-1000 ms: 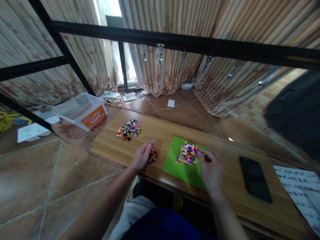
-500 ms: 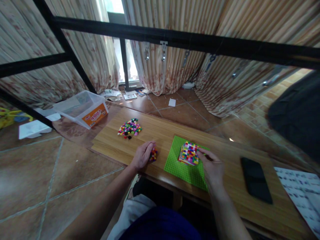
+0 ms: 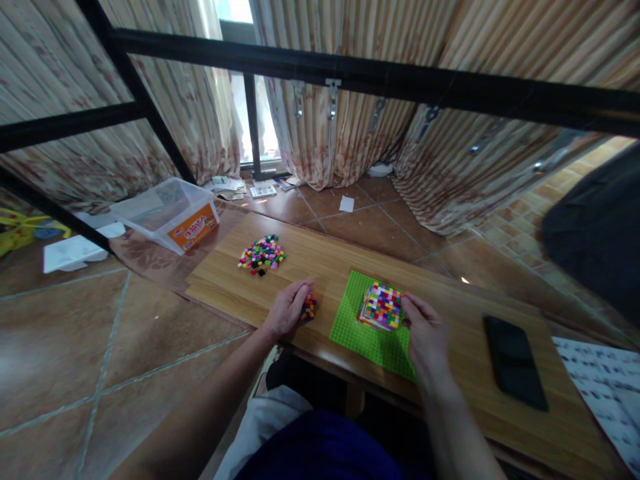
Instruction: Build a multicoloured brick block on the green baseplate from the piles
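Note:
On the green baseplate point(image 3: 350, 330) sits a block of small multicoloured toy bricks point(image 3: 383, 307), squared off and several layers high. My right hand point(image 3: 425, 330) is at the block's right edge, thumb and fingertips pinched together against it. Anything between those fingertips is too small to make out. To the left of the baseplate, my left hand point(image 3: 289, 308) rests on its side on the table, loosely curved beside a small heap of loose bricks point(image 3: 309, 308). Its thumb lies on top, and the other fingers are partly hidden.
A larger pile of loose bricks point(image 3: 263, 253) lies on the wooden table point(image 3: 320, 250) at the back left. A black phone point(image 3: 515, 360) and a printed sheet point(image 3: 600, 387) are at the right. On the floor stands a clear plastic bin point(image 3: 173, 210). A black metal frame point(image 3: 300, 57) crosses above.
My right hand has shifted slightly right, from the top of the block toward its right edge. My left hand keeps its place by the small heap. The view has moved a little.

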Action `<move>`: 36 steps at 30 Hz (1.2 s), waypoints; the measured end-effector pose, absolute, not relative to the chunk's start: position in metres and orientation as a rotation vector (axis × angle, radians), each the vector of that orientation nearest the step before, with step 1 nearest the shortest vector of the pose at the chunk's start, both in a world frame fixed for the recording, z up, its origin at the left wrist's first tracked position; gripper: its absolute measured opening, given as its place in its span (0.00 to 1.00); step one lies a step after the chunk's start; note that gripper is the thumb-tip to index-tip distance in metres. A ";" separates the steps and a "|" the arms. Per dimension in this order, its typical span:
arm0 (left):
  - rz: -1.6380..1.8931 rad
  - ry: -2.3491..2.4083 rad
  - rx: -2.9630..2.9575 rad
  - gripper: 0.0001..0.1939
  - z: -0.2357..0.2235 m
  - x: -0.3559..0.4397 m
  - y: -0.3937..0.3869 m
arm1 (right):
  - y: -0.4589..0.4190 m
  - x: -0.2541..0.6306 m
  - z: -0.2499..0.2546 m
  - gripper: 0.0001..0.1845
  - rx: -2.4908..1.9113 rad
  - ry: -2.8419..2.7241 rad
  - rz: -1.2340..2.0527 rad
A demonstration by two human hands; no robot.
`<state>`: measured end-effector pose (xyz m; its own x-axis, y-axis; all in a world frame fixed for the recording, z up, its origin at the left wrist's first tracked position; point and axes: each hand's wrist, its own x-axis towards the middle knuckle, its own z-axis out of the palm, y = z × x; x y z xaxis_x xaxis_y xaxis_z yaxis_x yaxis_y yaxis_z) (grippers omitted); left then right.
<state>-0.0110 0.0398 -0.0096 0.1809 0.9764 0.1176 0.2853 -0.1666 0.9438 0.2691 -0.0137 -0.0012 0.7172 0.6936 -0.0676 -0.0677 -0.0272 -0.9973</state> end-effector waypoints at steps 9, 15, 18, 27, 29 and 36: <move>1.027 1.233 1.623 0.21 -0.014 -0.012 0.040 | -0.009 0.264 -0.006 0.23 -1.495 -0.620 0.564; 1.030 1.230 1.684 0.21 -0.016 -0.012 0.041 | -0.006 0.259 -0.004 0.22 -1.478 -0.570 0.552; 1.023 1.234 1.693 0.21 -0.016 -0.012 0.041 | -0.004 0.258 -0.007 0.22 -1.471 -0.574 0.542; 1.031 1.231 1.699 0.21 -0.014 -0.013 0.041 | -0.003 0.253 -0.008 0.24 -1.485 -0.543 0.545; 1.039 1.224 1.695 0.21 -0.012 -0.013 0.040 | -0.004 0.253 -0.008 0.25 -1.468 -0.549 0.566; 1.049 1.207 1.636 0.22 -0.011 -0.013 0.039 | -0.028 0.259 0.018 0.26 -1.564 -0.608 0.308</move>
